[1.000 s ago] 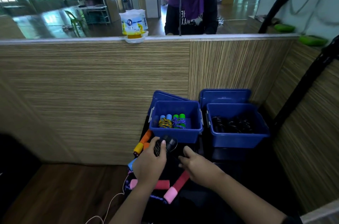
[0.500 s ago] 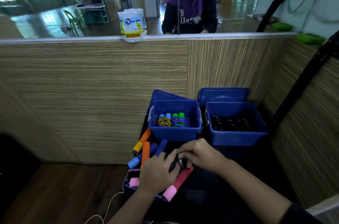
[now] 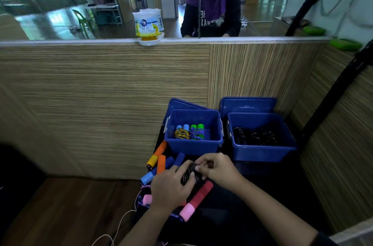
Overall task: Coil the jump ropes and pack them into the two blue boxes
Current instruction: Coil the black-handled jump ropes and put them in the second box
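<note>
Two open blue boxes stand against the wooden wall. The left box (image 3: 193, 146) holds two coiled ropes with blue and green handles (image 3: 189, 131). The right box (image 3: 262, 151) holds several coiled black ropes (image 3: 255, 136). In front of the left box my left hand (image 3: 171, 189) grips a black coiled jump rope (image 3: 188, 174). My right hand (image 3: 220, 168) pinches the top of that same coil with its fingertips. Loose rope handles lie around the hands: orange (image 3: 158, 155), blue (image 3: 149, 176) and pink-red (image 3: 196, 200).
Two blue lids (image 3: 248, 104) lean behind the boxes. A dark pole (image 3: 333, 94) slants along the right wall. A white cord (image 3: 119, 227) trails on the wooden floor at the lower left. A wipes pack in a bowl (image 3: 148, 25) sits on the mirror ledge.
My left hand has brought the black coil down and toward the middle. My right hand has come up from the table and now pinches the coil.
</note>
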`<state>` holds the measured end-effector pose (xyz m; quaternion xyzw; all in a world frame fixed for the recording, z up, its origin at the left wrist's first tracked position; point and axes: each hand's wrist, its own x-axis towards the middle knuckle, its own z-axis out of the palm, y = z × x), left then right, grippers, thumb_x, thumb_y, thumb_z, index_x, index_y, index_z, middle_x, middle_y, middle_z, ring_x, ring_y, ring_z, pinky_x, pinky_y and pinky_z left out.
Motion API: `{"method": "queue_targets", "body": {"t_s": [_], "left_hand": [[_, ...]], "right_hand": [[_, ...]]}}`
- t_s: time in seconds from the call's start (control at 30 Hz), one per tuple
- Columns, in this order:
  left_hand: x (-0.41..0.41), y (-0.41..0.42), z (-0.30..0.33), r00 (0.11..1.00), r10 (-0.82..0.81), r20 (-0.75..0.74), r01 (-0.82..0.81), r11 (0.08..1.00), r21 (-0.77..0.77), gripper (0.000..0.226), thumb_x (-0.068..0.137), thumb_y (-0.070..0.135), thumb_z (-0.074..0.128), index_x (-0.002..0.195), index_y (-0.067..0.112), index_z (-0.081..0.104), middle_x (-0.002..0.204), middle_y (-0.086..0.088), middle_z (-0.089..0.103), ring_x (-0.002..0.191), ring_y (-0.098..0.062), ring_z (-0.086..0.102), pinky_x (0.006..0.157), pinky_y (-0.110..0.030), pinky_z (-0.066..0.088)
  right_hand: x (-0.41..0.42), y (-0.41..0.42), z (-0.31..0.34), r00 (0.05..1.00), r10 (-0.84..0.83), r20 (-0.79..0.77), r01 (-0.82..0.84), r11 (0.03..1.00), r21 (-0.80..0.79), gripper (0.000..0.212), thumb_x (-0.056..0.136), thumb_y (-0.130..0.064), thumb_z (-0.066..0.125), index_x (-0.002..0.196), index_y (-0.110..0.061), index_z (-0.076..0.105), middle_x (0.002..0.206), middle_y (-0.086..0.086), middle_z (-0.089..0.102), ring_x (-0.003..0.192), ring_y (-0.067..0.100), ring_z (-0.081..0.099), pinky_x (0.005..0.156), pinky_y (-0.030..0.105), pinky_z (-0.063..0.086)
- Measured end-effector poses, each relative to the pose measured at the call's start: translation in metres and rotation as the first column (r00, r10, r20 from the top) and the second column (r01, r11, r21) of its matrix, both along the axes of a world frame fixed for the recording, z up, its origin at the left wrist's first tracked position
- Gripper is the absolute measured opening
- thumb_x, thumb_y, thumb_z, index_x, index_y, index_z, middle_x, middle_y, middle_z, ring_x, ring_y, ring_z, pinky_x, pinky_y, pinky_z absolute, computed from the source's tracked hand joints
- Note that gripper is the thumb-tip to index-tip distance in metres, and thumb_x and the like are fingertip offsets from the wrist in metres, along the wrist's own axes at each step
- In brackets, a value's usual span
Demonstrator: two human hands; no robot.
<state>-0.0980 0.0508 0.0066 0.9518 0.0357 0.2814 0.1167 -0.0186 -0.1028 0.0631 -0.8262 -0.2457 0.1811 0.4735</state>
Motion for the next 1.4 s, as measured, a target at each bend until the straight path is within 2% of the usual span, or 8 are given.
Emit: {"method": "queue_targets", "body": {"t_s": [0.1,0.33,0.53,0.8,0.97,1.23,1.33,1.4], "left_hand": [[-0.002,0.002,0.004,1.000,0.012,-0.020,-0.012,1.000,-0.007,0.039,0.084,0.046,0.047,0.107,0.029,0.073,0.059,0.007,0.060,0.045,-0.011,0.052,0.043,-0.019,0.027],[0.000,-0.001,0.004,0.995,-0.089,0.035,0.087,0.995,0.040,0.039,0.082,0.043,0.050,0.107,0.024,0.073,0.059,0.006,0.059,0.043,-0.014,0.051,0.039,-0.022,0.033],[0.003,0.001,0.009,1.000,-0.020,0.015,0.020,1.000,0.014,0.042,0.084,0.044,0.048,0.114,0.026,0.070,0.065,0.008,0.061,0.046,-0.013,0.051,0.040,-0.023,0.034],[0.009,-0.009,0.019,0.997,0.056,-0.057,-0.060,0.995,-0.074,0.045,0.086,0.045,0.042,0.122,0.027,0.062,0.075,0.007,0.062,0.054,-0.013,0.056,0.042,-0.022,0.033],[0.006,-0.014,0.021,0.998,0.037,-0.053,-0.041,0.995,-0.087,0.045,0.087,0.046,0.042,0.122,0.027,0.063,0.079,0.007,0.063,0.057,-0.011,0.057,0.041,-0.023,0.036],[0.006,-0.020,0.024,0.999,-0.001,-0.051,-0.007,0.989,-0.146,0.044,0.089,0.046,0.042,0.126,0.027,0.058,0.091,0.008,0.064,0.062,-0.010,0.057,0.044,-0.027,0.043],[0.004,-0.019,0.022,0.999,-0.023,-0.026,0.019,0.990,-0.141,0.042,0.089,0.042,0.044,0.124,0.026,0.060,0.089,0.008,0.064,0.061,-0.010,0.056,0.045,-0.029,0.044],[0.004,-0.017,0.022,0.999,-0.036,0.008,0.037,0.993,-0.112,0.041,0.087,0.039,0.045,0.122,0.025,0.062,0.088,0.007,0.065,0.059,-0.012,0.056,0.043,-0.029,0.043]], "right_hand": [[-0.001,-0.002,0.001,0.993,0.051,0.111,-0.041,0.995,-0.089,0.009,0.082,-0.007,0.065,0.089,-0.014,0.068,0.068,-0.008,0.059,0.056,-0.002,0.054,0.060,0.008,0.042],[0.007,-0.006,-0.003,0.944,0.071,0.321,-0.020,0.987,-0.161,0.013,0.083,-0.003,0.061,0.089,-0.013,0.067,0.082,-0.004,0.058,0.075,0.005,0.054,0.071,0.005,0.036],[0.007,-0.008,-0.003,0.978,-0.190,0.090,0.190,0.982,0.002,0.011,0.076,-0.017,0.078,0.087,-0.017,0.077,0.078,-0.013,0.069,0.076,-0.006,0.063,0.073,0.005,0.044],[-0.016,0.009,-0.003,0.867,-0.497,-0.038,0.497,0.858,0.131,0.012,0.081,-0.030,0.072,0.086,-0.021,0.078,0.081,-0.010,0.074,0.077,-0.004,0.064,0.076,0.014,0.050],[-0.014,0.008,-0.008,0.788,-0.582,-0.200,0.612,0.776,0.154,0.030,0.065,-0.033,0.085,0.074,-0.011,0.068,0.073,0.001,0.070,0.070,0.011,0.065,0.067,0.023,0.051],[-0.012,0.009,-0.013,0.739,-0.516,-0.433,0.626,0.763,0.160,0.044,0.051,-0.048,0.084,0.074,-0.012,0.070,0.078,0.004,0.073,0.077,0.021,0.068,0.074,0.036,0.054],[-0.003,0.005,-0.005,0.691,-0.364,-0.625,0.573,0.802,0.166,0.035,0.054,-0.028,0.086,0.076,-0.004,0.071,0.078,0.010,0.072,0.069,0.024,0.067,0.064,0.032,0.052],[0.000,-0.001,0.001,0.607,-0.240,-0.758,0.505,0.852,0.135,0.041,0.056,-0.019,0.084,0.090,0.000,0.071,0.086,0.012,0.071,0.073,0.023,0.066,0.069,0.031,0.048]]}}
